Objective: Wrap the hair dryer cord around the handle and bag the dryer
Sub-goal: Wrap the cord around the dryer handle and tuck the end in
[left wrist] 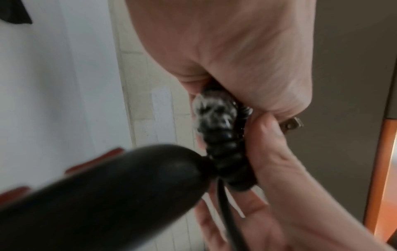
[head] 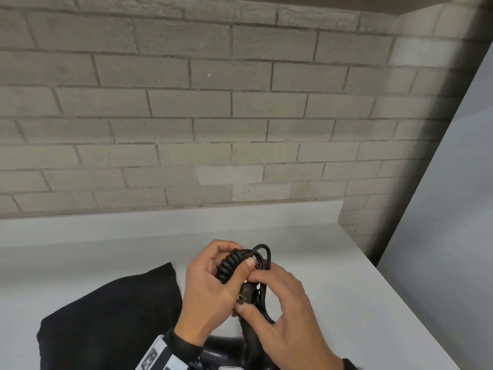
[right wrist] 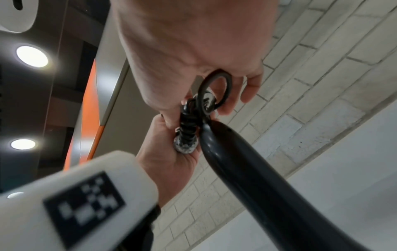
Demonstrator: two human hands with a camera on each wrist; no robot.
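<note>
Dryer (head: 226, 351) low at six o'clock; your left hand (head: 210, 287) grips the coiled cord (head: 230, 263), right hand (head: 282, 311) pinches the plug (head: 246, 291) — tuck it in; bag (head: 112, 319), at eight o'clock, waits unfilled.

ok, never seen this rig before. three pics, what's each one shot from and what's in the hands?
No robot here: a person works bare-handed, with one camera on the head and one on each wrist.

The head view looks down at a white counter before a brick wall. A black bag lies on it at the left.

The left hand grips the coiled cord. The right hand holds its loose loops, and the plug sits between the thumbs.

The left wrist view shows the same coil and the plug's metal prongs, with the black hair dryer blurred in front. The right wrist view looks up along the dryer toward ceiling lights.
</note>
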